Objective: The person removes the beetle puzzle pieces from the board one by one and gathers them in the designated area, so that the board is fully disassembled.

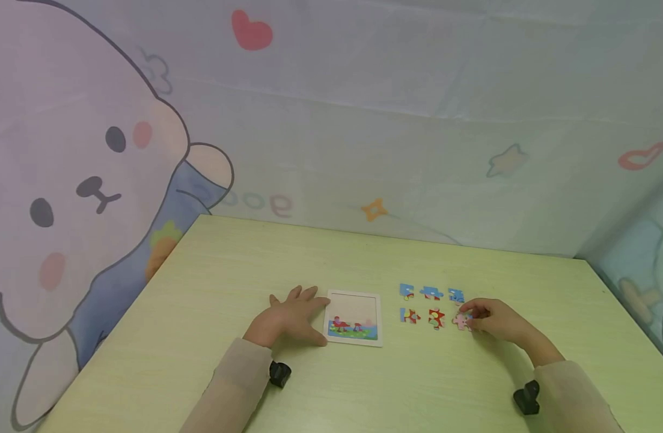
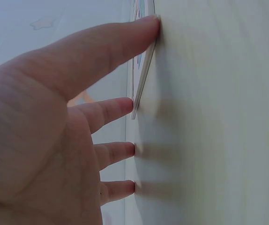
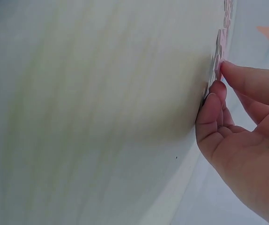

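Note:
A square puzzle tray [image 1: 354, 305] with a pale rim lies on the table, its lower part showing a picture of grass, water and red figures. My left hand [image 1: 294, 316] is spread at its left side, thumb and forefinger touching the edge; in the left wrist view the thumb [image 2: 111, 44] rests along the tray's side [image 2: 145, 70]. To the right, my right hand [image 1: 496, 320] pinches a pink jigsaw piece [image 1: 461, 321] between thumb and fingers. In the right wrist view the piece [image 3: 218, 56] is seen nearly edge-on, low over the table, the curled fingers [image 3: 212, 110] beside it.
Loose jigsaw pieces lie in two rows between tray and right hand: blue ones [image 1: 431, 293] at the back, red-and-yellow ones [image 1: 436, 319] in front. Behind the table [image 1: 255, 258] hangs a printed cloth [image 1: 391, 90]. Black wrist cameras [image 1: 279, 374] sit at both sleeves.

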Action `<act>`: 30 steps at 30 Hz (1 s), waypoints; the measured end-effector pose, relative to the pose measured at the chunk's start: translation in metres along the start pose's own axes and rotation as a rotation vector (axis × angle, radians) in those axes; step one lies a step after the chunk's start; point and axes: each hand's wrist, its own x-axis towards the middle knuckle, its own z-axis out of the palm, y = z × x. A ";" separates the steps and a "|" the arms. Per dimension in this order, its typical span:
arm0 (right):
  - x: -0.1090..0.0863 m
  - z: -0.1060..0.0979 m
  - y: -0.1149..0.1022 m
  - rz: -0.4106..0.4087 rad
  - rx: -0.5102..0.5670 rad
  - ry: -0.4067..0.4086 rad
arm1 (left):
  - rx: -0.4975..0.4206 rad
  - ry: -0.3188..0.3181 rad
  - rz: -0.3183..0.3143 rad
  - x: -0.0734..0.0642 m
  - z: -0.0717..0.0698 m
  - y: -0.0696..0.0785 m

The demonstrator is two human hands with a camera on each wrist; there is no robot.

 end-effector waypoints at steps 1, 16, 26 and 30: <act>0.000 0.000 0.000 -0.001 -0.005 0.000 | 0.000 0.000 0.000 0.000 0.000 0.000; 0.000 -0.006 -0.018 -0.020 -0.061 -0.010 | 0.007 0.002 -0.005 0.000 0.001 0.000; 0.004 0.000 -0.055 -0.153 -0.045 -0.021 | -0.007 0.000 -0.004 0.000 0.000 0.000; 0.009 0.007 -0.067 -0.181 -0.040 -0.020 | -0.009 -0.002 -0.004 -0.001 0.000 0.000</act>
